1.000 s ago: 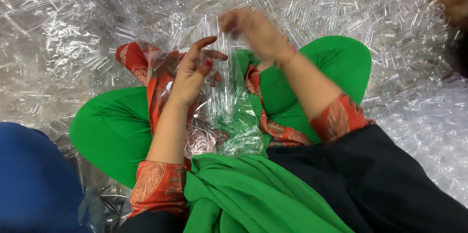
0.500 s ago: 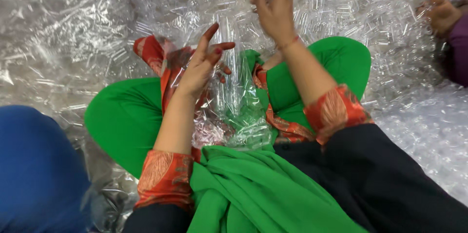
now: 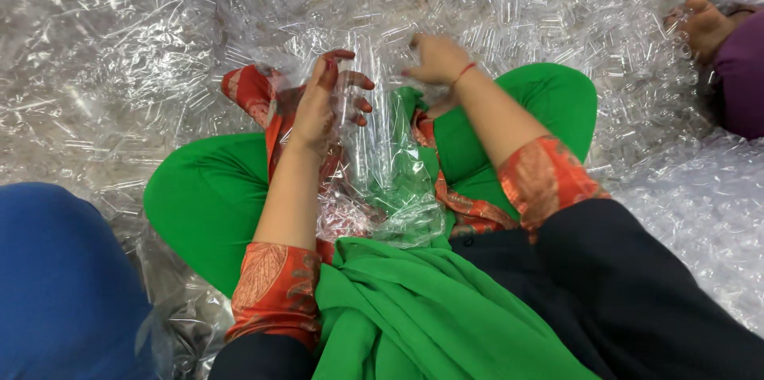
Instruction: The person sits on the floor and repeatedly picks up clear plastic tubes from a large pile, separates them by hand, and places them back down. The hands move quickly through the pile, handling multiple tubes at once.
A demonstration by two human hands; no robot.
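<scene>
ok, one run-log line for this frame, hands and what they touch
left hand: open, fingers spread on clear plastic strip | right hand: curled, reaching into clear plastic pile | lap: green fabric

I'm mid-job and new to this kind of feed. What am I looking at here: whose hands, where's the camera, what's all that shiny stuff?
There is no machine: a seated person works with bare hands, and the one camera sits on their head, looking down at their lap. Clear plastic pieces lie heaped all around. The left hand, fingers spread, touches a clear plastic sheet that rises from the lap in green cloth. The right hand grips plastic at the heap's edge. The foot at top right is another person's.
</scene>
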